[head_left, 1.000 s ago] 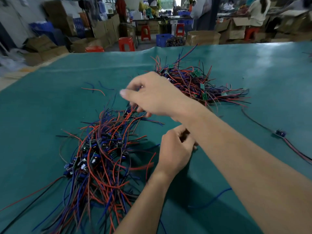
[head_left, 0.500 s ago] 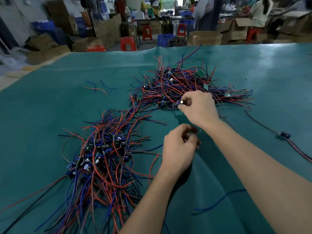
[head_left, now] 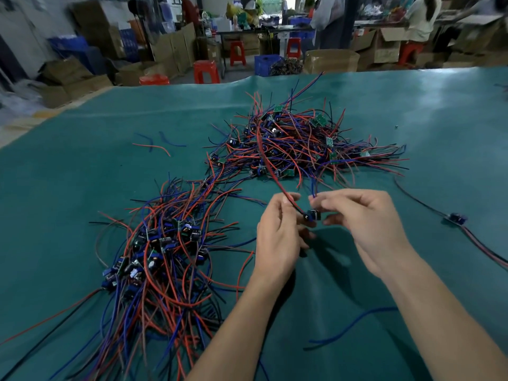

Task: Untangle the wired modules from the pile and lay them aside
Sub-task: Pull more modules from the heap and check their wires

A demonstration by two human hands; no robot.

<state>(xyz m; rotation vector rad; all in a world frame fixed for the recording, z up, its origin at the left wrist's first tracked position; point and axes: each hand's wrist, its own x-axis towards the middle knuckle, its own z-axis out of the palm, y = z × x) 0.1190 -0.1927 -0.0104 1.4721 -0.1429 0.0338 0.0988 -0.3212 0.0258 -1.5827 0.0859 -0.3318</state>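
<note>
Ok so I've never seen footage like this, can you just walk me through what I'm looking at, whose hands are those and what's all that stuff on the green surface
There is no machine here. A camera worn on a person's head looks forward and down at their own two bare hands. The left hand and the right hand together hold one small wired module, whose red wire runs back into the far pile. That pile is a tangle of red, blue and black wires with small green boards. A second heap, the near pile, lies at the left. One separate module rests at the right. All sits on a green mat; behind it is a workshop with boxes and stools.
</note>
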